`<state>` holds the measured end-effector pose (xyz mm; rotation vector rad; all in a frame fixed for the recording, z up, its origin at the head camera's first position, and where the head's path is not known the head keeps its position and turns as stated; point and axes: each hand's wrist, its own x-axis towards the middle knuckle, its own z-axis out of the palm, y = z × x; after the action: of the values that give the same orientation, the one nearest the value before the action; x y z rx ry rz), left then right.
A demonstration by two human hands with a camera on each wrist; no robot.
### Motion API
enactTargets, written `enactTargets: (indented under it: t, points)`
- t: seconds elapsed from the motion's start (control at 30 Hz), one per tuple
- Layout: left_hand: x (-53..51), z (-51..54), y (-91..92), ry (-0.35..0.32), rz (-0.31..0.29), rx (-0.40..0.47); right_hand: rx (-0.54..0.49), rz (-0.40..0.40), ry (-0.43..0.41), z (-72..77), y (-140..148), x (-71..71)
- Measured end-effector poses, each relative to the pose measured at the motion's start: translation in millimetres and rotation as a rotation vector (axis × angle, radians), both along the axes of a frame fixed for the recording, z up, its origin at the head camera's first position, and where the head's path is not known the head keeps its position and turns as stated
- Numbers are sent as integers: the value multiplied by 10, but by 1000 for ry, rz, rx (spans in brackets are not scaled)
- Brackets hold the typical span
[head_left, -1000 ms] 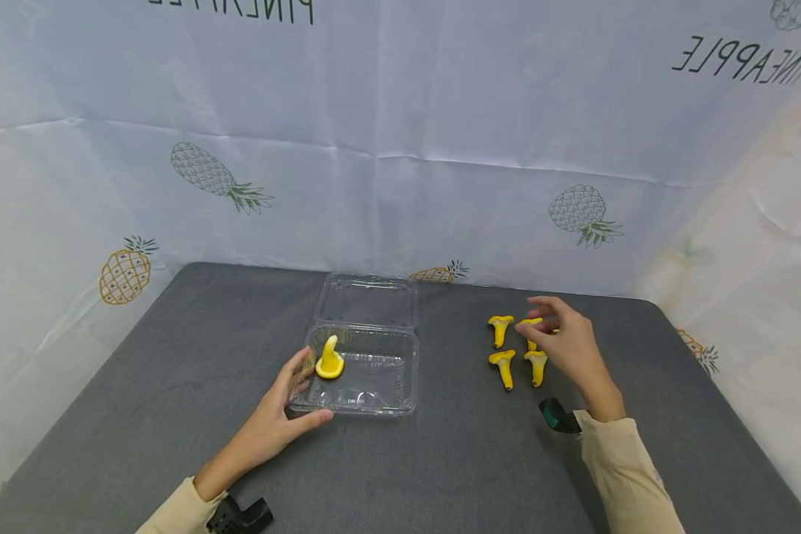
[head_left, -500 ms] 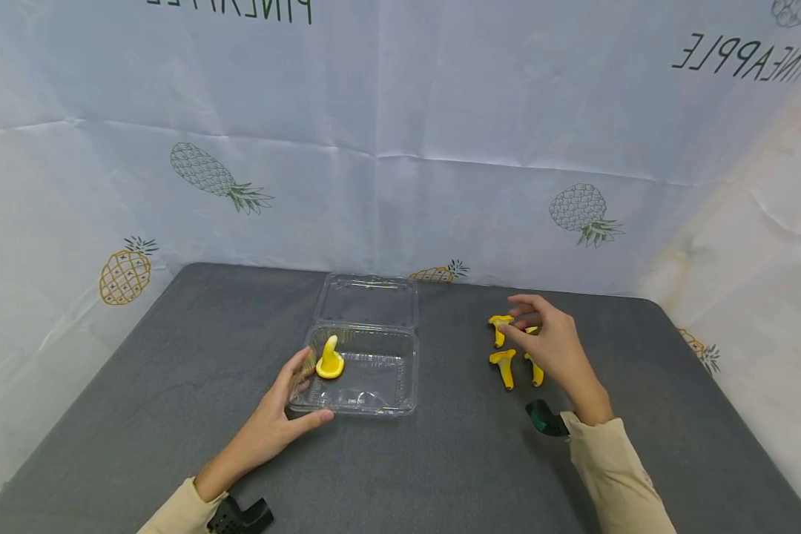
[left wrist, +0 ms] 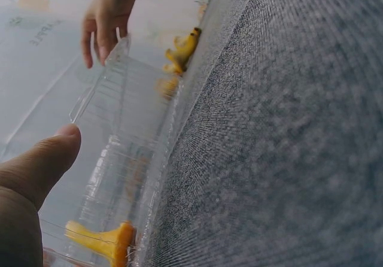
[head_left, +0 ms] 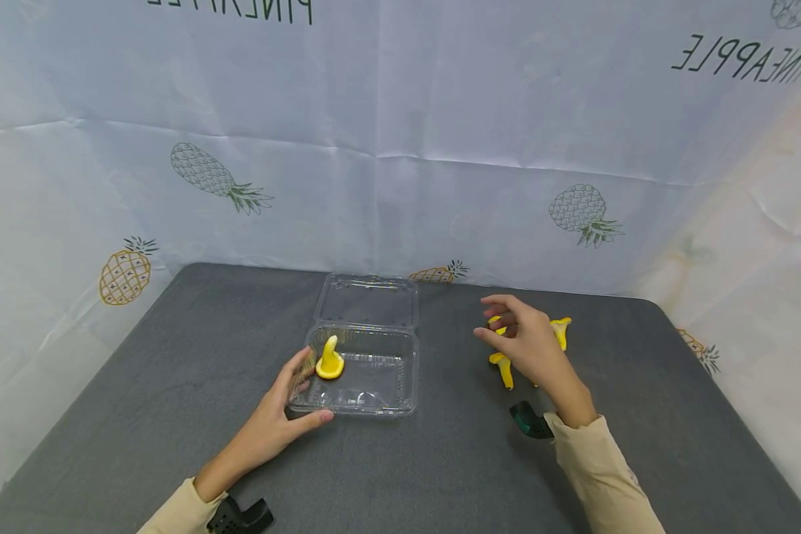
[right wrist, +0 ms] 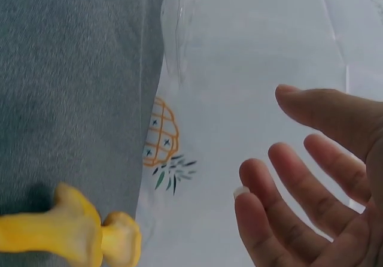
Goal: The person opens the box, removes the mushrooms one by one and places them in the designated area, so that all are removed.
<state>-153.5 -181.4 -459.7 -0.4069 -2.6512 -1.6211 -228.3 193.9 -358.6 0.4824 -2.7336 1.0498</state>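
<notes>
A clear plastic clamshell container (head_left: 380, 378) lies opened on the table, its lid (head_left: 367, 300) folded back. One yellow chanterelle mushroom (head_left: 330, 360) rests cap down, stem up, at its left end. My left hand (head_left: 277, 415) holds the container's near left corner, thumb along the front and fingers at the left wall. Above the group of yellow mushrooms (head_left: 503, 371) on the right hovers my right hand (head_left: 530, 345), partly hiding them. In the right wrist view its fingers (right wrist: 290, 192) are loosely bent and hold nothing. Two mushrooms (right wrist: 72, 228) show below them.
A dark grey table (head_left: 400, 475) carries everything, with its back edge against a pale cloth (head_left: 387, 208) printed with pineapples. Each wrist wears a black device, the left one (head_left: 240, 515) near the front of the table.
My right hand has moved left across the mushrooms, uncovering one at the back right and covering others. The left hand, the container and the mushroom in it have stayed put.
</notes>
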Motion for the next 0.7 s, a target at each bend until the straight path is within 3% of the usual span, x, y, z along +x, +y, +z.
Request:
enactTargets:
  t: [0.33,0.7]
  points:
    - [-7,-1,-4,-3,-6,2,-1,121,40,-28,-244,28]
    - [-3,0,-4,-4,-3,-2,-2,174,21,-53,-503,39]
